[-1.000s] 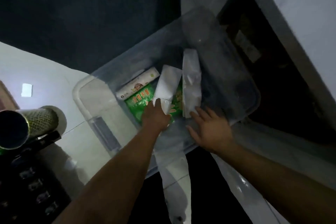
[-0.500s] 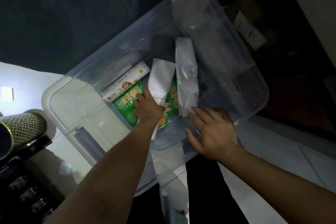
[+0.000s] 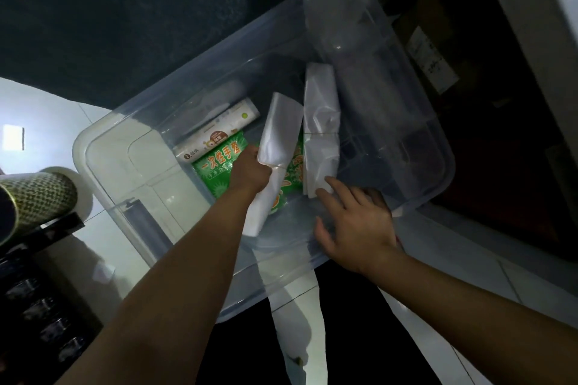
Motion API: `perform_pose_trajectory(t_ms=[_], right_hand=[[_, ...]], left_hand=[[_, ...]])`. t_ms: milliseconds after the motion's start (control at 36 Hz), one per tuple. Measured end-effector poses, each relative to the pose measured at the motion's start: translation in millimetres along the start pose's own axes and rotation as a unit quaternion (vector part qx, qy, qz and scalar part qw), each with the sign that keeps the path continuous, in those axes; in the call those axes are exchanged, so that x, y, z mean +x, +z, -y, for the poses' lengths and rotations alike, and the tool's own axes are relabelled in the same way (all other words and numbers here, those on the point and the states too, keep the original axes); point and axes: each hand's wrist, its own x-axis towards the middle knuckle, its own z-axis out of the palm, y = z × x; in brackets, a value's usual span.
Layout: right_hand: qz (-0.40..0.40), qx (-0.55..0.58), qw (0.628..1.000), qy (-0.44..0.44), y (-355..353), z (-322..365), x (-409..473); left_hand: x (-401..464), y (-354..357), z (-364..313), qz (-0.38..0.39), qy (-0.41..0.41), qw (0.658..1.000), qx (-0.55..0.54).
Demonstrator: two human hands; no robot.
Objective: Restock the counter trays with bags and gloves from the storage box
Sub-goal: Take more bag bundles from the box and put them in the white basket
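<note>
A clear plastic storage box sits on the pale floor below me. Inside lie a green pack of disposable gloves, a white roll pack behind it, and two white bundles of bags. My left hand reaches into the box and grips the left bag bundle, which lies over the glove pack. The right bag bundle lies beside it. My right hand is spread flat at the box's near rim, its fingertips touching the lower end of the right bundle.
A patterned green-and-gold cylinder stands at the left on a dark rack. A dark wall or mat lies beyond the box. A dim open cabinet with a cardboard box is at the right. White floor tiles surround the box.
My left hand has slid from the bundle's lower end to its left side and closed around it. The view has come closer to the box. My right hand stays at the rim.
</note>
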Motion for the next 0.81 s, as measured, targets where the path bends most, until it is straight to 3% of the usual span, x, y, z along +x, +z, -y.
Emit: perform_pose_trajectory(t_ms=[139, 222, 361, 472, 611, 694, 806], right_hand=[[0.101, 0.018, 0.993, 0.051, -10.6, 6.1, 6.9], [0.144, 0.104, 0.975, 0.130, -15.1, 9.8, 25.7], [0.121, 0.352, 0.875, 0.310, 2.3, -2.6, 88.2], [0.050, 0.420, 0.817, 0.393, 36.9, -23.6, 136.9], [0.062, 0.424, 0.759, 0.491, 79.7, -45.2, 171.0], [0.076, 0.369, 0.767, 0.519, 90.8, -51.2, 179.3], [0.068, 0.378, 0.784, 0.488, 96.8, -51.4, 184.0]], left_hand=[[-11.0, -15.2, 1.2, 0.004, -0.025, 1.000, 0.009], [-32.9, -27.5, 5.0, -0.016, -0.014, 1.000, 0.004], [-79.5, -42.9, 11.9, -0.094, 0.022, 0.995, -0.018], [-109.4, -41.8, 10.8, -0.163, 0.053, 0.979, -0.107], [-127.9, -35.7, 11.6, -0.221, 0.058, 0.956, -0.185], [-127.3, -38.3, 14.6, -0.231, 0.057, 0.949, -0.207], [-123.6, -46.6, 19.3, -0.213, 0.036, 0.946, -0.243]])
